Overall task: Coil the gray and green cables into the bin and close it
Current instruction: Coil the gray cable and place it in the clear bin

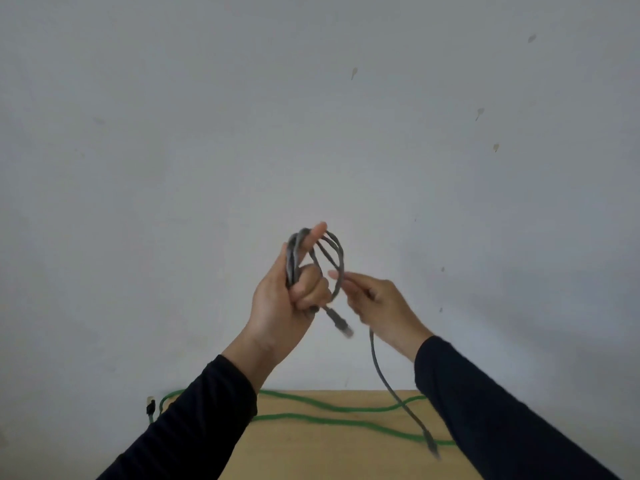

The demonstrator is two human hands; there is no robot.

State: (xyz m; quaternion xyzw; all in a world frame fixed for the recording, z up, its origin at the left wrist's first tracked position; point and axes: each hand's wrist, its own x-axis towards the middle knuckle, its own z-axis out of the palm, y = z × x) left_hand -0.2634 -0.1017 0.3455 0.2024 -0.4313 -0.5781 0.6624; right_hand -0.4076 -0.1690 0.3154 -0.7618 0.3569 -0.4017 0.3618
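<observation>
Two hands, two cables, above one table [311,452].

On the table lies one green cable [325,419]; above it, my left hand [287,299] grips the gray cable [334,258] in several loops, my right hand [377,303] pinching its trailing strand.

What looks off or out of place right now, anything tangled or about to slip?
Nothing is damaged. The green cable lies uncoiled across the table, one end hanging off its left edge. The gray cable is looped in the left hand, its tail fed by the right hand. No bin is in view.
</observation>
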